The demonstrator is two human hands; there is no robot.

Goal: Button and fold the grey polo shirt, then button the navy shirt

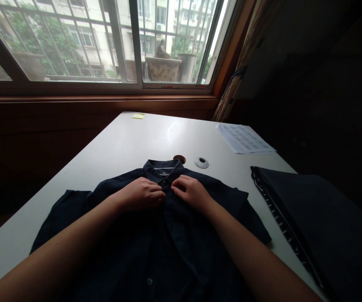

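Observation:
A dark navy short-sleeved shirt (130,247) lies flat, front up, on a white table (127,142), its collar pointing away from me. My left hand (143,193) and my right hand (190,191) rest side by side just below the collar. Both have their fingers curled and pinch the front placket of the shirt near the top button. The fingertips nearly meet over the placket. A lower button shows further down the front.
A dark folded garment with a dotted edge (322,226) lies at the right. Printed sheets of paper (244,138) sit at the far right, a yellow sticky note (138,116) at the far edge, a round cable grommet (201,162) and its hole behind the collar. A window is beyond.

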